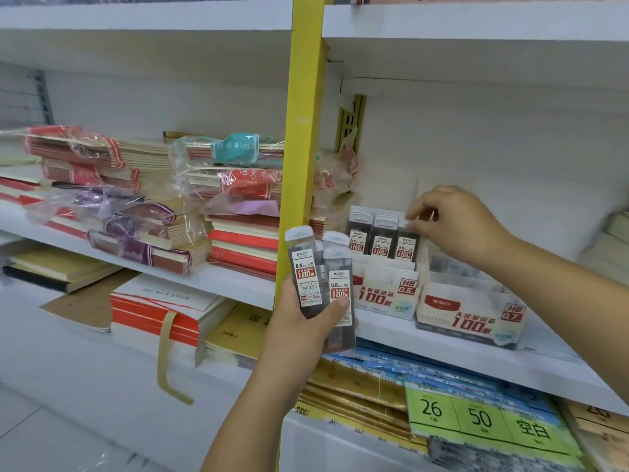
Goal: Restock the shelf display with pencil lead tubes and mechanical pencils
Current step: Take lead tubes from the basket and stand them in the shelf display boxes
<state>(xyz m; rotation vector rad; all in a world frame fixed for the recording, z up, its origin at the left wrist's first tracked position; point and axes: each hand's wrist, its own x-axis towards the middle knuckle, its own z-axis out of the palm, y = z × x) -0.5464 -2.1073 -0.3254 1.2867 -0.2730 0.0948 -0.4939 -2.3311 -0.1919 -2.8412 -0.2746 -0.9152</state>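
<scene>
Lead tubes: spare bundle [315,277] gripped upright inside the curled fingers of the left hand [303,318], seemingly as ready supply; one tube [405,245] pinched at its cap beneath the right hand [454,226] fingertips, apparently being seated in the display box [384,291].

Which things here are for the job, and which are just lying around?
For the job: left hand holding lead tubes; right hand pinching a boxed tube; 0.5 box; 0.7 box.
Lying about: wrapped notebooks; green price card.
</scene>
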